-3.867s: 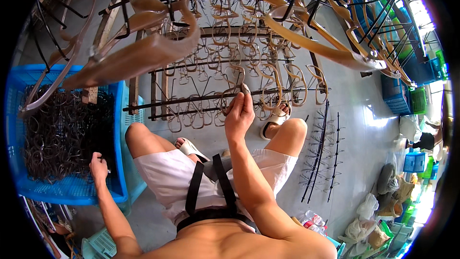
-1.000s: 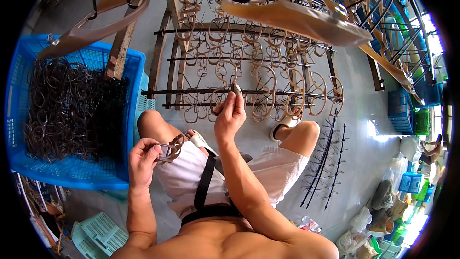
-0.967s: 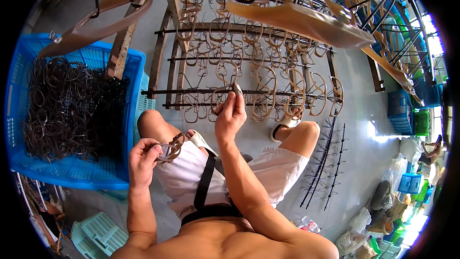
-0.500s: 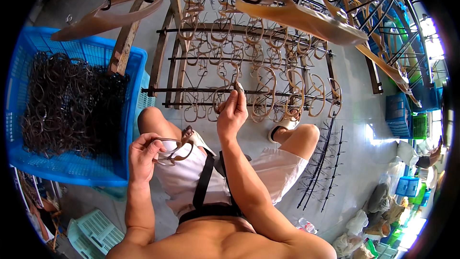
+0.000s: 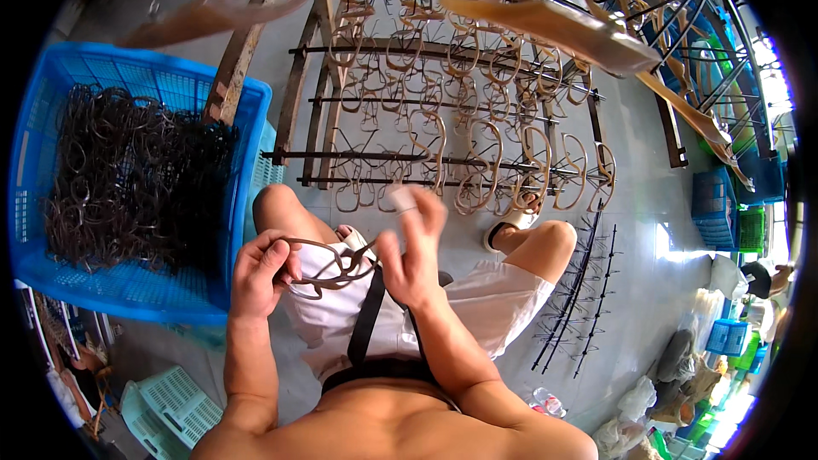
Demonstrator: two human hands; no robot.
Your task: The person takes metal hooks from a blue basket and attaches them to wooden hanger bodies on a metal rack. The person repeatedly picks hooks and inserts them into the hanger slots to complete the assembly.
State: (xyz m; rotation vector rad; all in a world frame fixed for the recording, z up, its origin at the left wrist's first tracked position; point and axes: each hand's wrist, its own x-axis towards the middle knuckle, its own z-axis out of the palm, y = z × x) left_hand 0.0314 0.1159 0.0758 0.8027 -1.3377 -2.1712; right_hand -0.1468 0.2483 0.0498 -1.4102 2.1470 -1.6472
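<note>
My left hand (image 5: 262, 273) is closed round one end of a brown eyeglass frame (image 5: 344, 274), held above my lap. I cannot tell whether a second frame lies against it. At the frame's other end is my right hand (image 5: 415, 249), smeared by motion. Its fingers are raised and apart, with something white wrapped on one fingertip. Beyond my knees, light-brown eyeglass frames (image 5: 498, 172) hang in rows on the dark bars of a rack (image 5: 366, 156). To the left, a blue plastic crate (image 5: 141, 300) holds a heap of dark eyeglass frames (image 5: 119, 179).
Large brown frames (image 5: 545, 24) hang close overhead on black hooks. Spiky dark rods (image 5: 562, 307) lie on the floor at the right. Pale green crates (image 5: 170, 409) stand at the lower left. Bags (image 5: 635, 396) and small blue baskets (image 5: 727, 334) sit at the far right.
My right hand has come down from the rack's near bar to the eyeglass frame, its fingers going from pinched to apart. The left hand still holds the frame, which has turned slightly.
</note>
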